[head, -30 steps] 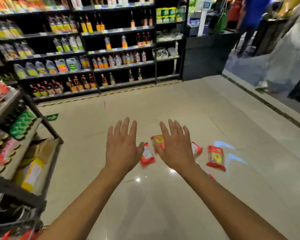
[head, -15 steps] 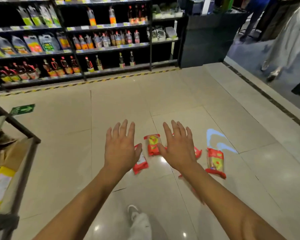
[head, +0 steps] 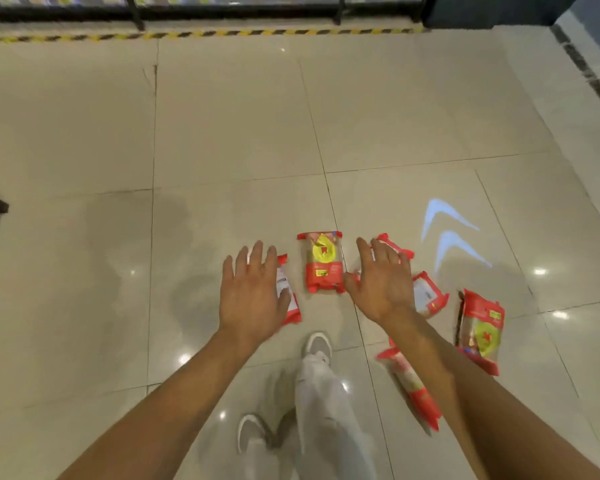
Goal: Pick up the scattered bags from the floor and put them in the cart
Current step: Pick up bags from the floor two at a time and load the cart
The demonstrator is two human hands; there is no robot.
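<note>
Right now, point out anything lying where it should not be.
Several red plastic snack bags lie scattered on the glossy beige tile floor at odd angles: one between the open hands, one under the left hand, others behind the right hand and arm, and one farther right. None looks torn.

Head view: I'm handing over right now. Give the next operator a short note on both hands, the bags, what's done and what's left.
Left hand: open, empty, spread over a part-hidden bag.
Right hand: open, empty, covering part of two bags.
Other bags on the tiled floor: one between the hands, one under the right forearm, one at far right.
Done: nothing lifted yet.
Left: all six visible bags. The cart is not in view now.
</note>
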